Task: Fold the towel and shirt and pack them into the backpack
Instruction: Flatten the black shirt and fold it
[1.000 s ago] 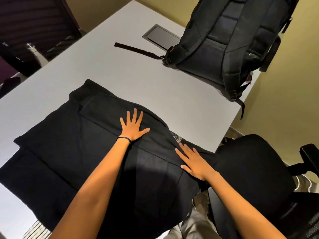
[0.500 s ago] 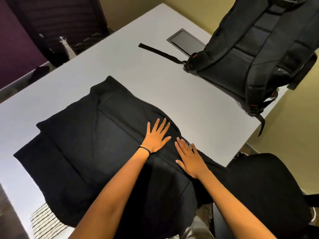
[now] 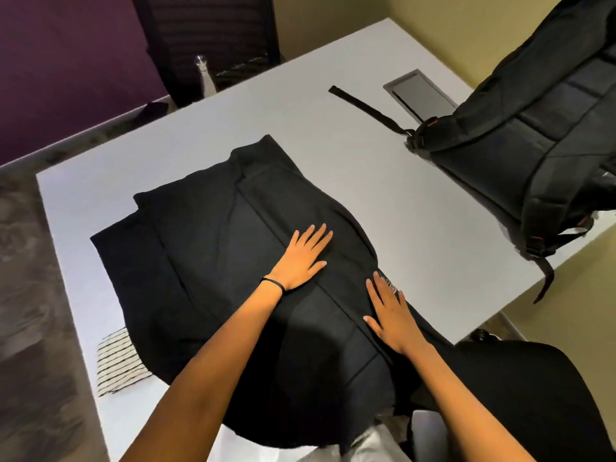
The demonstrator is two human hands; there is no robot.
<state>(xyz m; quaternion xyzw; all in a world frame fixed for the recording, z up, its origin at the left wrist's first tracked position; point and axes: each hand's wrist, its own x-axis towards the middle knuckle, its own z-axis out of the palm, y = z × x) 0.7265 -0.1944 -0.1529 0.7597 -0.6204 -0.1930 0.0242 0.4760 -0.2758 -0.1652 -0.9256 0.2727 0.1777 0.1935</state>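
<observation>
A black shirt lies spread on the white table, partly folded, with its near edge hanging over the table's front. My left hand rests flat on the shirt's middle, fingers apart. My right hand presses flat on the shirt's right side beside a small white logo. A striped towel peeks out from under the shirt's left edge. The black backpack lies at the table's far right, straps up.
A loose backpack strap trails across the table. A grey cable hatch is set into the tabletop behind it. A black office chair stands at the near right. Another dark chair and a bottle are beyond the far edge.
The view has swung left and down, so the shirt and backpack sit further right. Both hands stay flat on the shirt, and my right hand has slid slightly toward me.
</observation>
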